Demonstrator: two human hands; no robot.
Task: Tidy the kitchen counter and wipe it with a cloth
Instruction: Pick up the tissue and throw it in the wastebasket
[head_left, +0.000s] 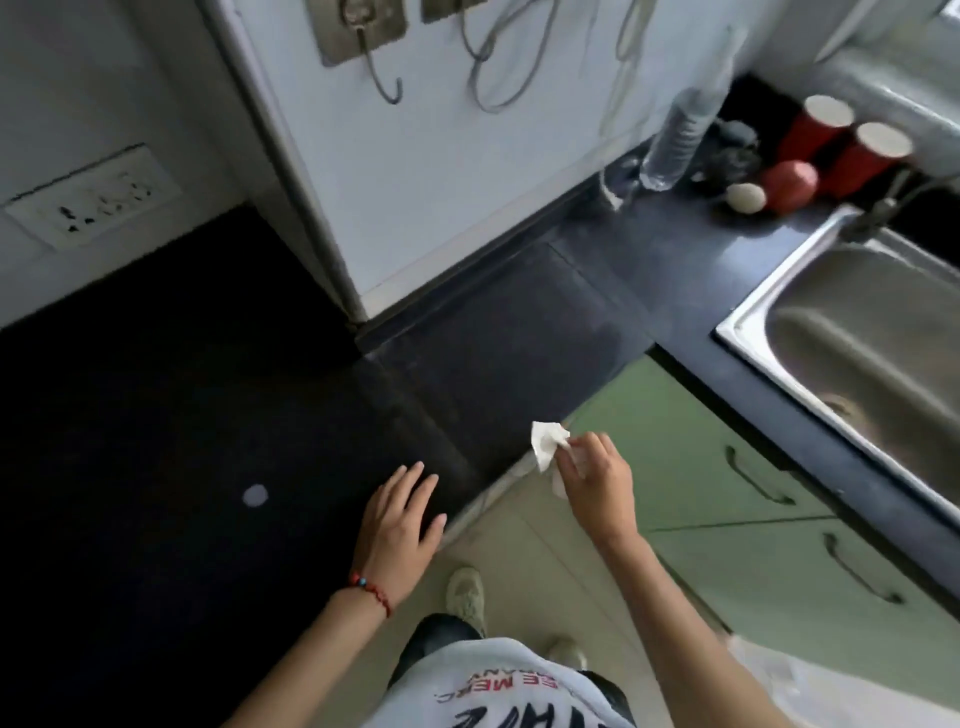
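Note:
A dark L-shaped kitchen counter (493, 332) fills the left and middle of the head view. My left hand (400, 525) rests flat on its front edge with fingers straight. My right hand (597, 483) hovers just past the counter's inner corner and pinches a small crumpled white cloth (545, 441) between thumb and fingertips. The cloth hangs over the counter edge, slightly above the surface. A small pale round spot (255, 495) lies on the counter left of my left hand.
A steel sink (748, 306) sits at the right. At the back corner stand a clear plastic bottle (680, 140), two red cups (818, 127), a red ball-like object (789, 184) and a pale round object (745, 197). Green cabinet doors (727, 467) lie below. A wall socket (88, 200) is at left.

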